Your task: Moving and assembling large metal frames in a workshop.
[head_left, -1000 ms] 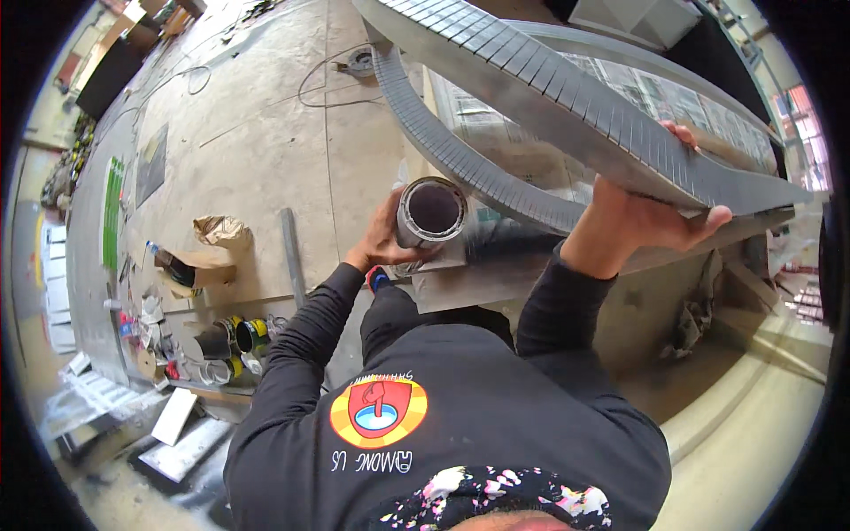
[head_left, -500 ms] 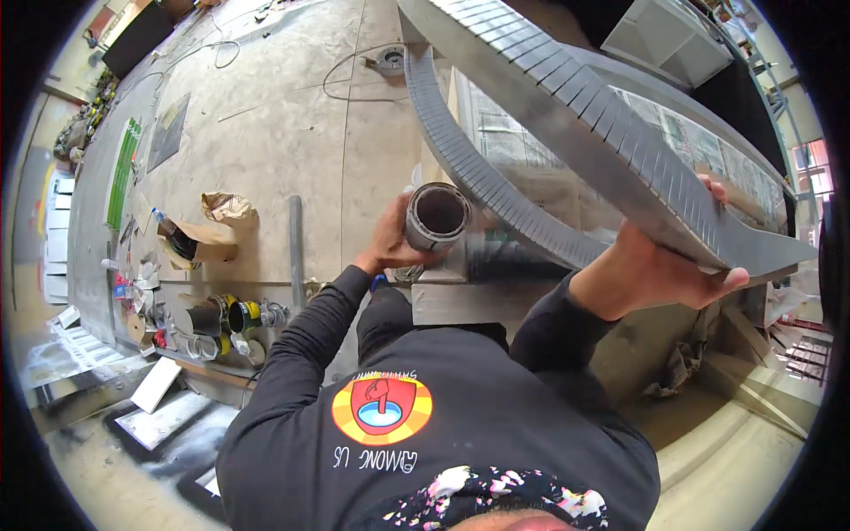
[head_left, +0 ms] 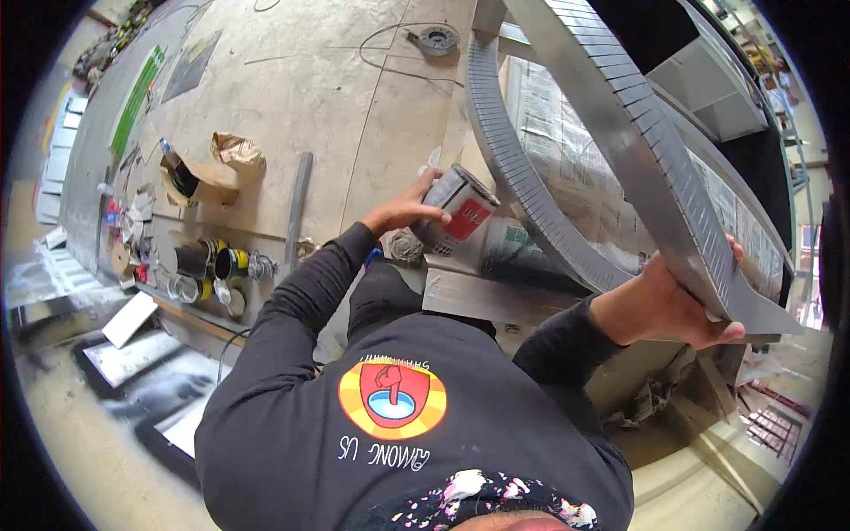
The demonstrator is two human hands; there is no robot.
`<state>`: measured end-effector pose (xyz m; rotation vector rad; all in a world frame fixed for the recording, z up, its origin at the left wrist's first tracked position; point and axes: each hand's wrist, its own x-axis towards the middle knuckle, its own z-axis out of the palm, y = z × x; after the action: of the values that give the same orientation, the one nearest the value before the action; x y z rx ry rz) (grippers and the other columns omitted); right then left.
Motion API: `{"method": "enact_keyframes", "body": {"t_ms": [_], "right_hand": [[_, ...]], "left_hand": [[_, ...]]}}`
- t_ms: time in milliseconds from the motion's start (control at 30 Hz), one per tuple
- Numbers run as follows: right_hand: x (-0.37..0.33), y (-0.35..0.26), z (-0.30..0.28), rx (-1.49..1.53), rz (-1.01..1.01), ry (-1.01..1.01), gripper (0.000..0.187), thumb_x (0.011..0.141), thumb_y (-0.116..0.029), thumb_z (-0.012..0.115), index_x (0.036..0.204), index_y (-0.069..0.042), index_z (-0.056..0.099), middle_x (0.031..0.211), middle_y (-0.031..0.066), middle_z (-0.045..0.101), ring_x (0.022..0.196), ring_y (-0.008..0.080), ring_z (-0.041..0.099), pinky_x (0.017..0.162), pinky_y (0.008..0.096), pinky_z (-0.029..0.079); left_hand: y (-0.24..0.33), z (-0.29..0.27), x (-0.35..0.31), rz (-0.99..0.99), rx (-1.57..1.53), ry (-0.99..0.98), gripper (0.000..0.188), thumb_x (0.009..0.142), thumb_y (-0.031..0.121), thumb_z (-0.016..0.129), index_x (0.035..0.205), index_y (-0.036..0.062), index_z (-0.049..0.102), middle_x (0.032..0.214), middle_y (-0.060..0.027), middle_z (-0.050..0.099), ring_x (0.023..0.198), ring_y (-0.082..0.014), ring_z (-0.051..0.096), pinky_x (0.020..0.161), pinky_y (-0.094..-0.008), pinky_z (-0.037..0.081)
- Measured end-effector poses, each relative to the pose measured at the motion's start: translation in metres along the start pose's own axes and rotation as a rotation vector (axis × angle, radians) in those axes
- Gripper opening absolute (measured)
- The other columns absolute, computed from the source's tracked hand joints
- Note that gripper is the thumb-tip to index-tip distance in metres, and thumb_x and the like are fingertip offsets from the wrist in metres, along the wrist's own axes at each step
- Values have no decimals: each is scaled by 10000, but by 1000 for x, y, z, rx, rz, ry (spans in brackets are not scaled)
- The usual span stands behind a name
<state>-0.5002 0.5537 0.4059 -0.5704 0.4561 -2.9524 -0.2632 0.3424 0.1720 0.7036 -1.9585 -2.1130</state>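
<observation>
My left hand (head_left: 407, 208) is wrapped round a used tin can (head_left: 449, 202) with a worn grey, black and red label. The can is tilted, so its side shows and its inside is hidden. My right hand (head_left: 666, 305) grips the lower end of a curved grey frame (head_left: 620, 106), with the thumb below and fingertips over the far edge. Rows of close slits run along the frame's bent strips. Its second curved strip (head_left: 513, 168) arcs down just right of the can.
Newspaper sheets (head_left: 553, 115) cover a surface behind the frame. A dark cylinder (head_left: 522, 252) lies beneath it. On the floor left are a grey bar (head_left: 299, 199), a crumpled paper bag (head_left: 237, 152), an open box (head_left: 208, 190), tape rolls (head_left: 232, 263) and a corded disc (head_left: 437, 40).
The can has gone from upright, with its open mouth facing up, to tilted with its label showing. My right hand still grips the frame. The whole view has shifted slightly.
</observation>
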Motion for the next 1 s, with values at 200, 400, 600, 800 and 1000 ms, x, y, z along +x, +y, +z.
{"method": "enact_keyframes", "body": {"t_ms": [200, 400, 600, 800, 1000], "right_hand": [[3, 1, 0, 51, 9, 54, 811, 645, -547, 720, 1125, 69, 503, 1091, 163, 548, 1062, 306, 536, 991, 555, 404], [4, 4, 19, -93, -113, 104, 825, 612, -498, 760, 1137, 68, 472, 1083, 173, 525, 1078, 308, 518, 985, 561, 403], [4, 3, 13, 24, -41, 65, 817, 666, -535, 711, 1157, 63, 449, 1086, 171, 521, 1078, 302, 517, 988, 555, 398], [-5, 7, 15, 100, 26, 12, 814, 711, -605, 636, 1155, 55, 461, 1083, 159, 525, 1074, 298, 520, 996, 532, 394], [-4, 8, 12, -21, -24, 40, 806, 746, -663, 556, 1113, 54, 507, 1054, 166, 550, 1081, 302, 521, 997, 525, 392]], "left_hand": [[19, 10, 15, -146, -186, -207, 770, 740, 303, 717, 1368, 12, 380, 1240, -118, 531, 1195, -214, 456, 1002, -324, 344], [4, 5, 18, -93, -240, -265, 395, 882, 215, 589, 1195, -25, 610, 1163, -130, 594, 1091, -184, 558, 975, -295, 419], [50, 50, 44, 12, -3, -271, 468, 797, 290, 668, 1145, -20, 637, 1072, -115, 650, 1009, -188, 601, 903, -299, 452], [42, 65, 54, -129, 17, -141, 485, 681, 293, 742, 1073, 15, 676, 1004, -131, 674, 944, -186, 616, 841, -283, 464], [26, 80, 45, 16, 185, 2, 732, 614, 414, 757, 1163, -38, 584, 1002, -190, 673, 891, -259, 661, 813, -339, 505]]}}
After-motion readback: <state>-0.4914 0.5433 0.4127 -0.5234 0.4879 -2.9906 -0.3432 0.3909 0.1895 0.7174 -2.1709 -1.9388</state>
